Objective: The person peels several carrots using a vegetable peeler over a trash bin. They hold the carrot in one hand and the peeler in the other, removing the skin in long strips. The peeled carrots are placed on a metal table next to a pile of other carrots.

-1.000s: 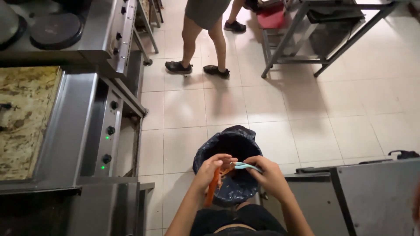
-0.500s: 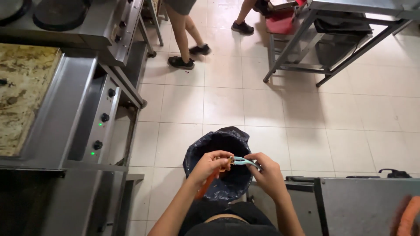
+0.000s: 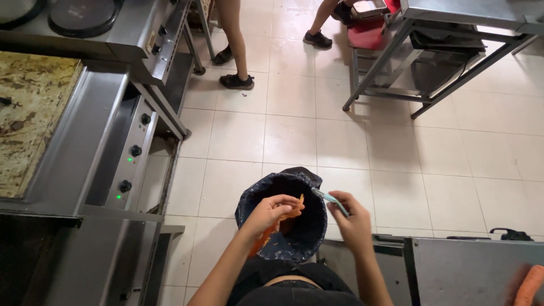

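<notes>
You're mid-peel over the bin (image 3: pixel 281 212): the carrot (image 3: pixel 281 220) in your left hand (image 3: pixel 271 212) hangs above the black liner, bare orange along what shows, so I judge much of the skin is off; how much remains I cannot tell. That left hand is curled around the carrot. Your right hand (image 3: pixel 352 220) is closed on the peeler (image 3: pixel 330 199), blade just beside the carrot's top. At the far right, another carrot (image 3: pixel 530 285) lies on the table (image 3: pixel 464 272).

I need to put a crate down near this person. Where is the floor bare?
Bare tiles lie between the griddle unit, the bin and the steel table. It is crowded over the bin, where the left hand and right hand work.
</notes>
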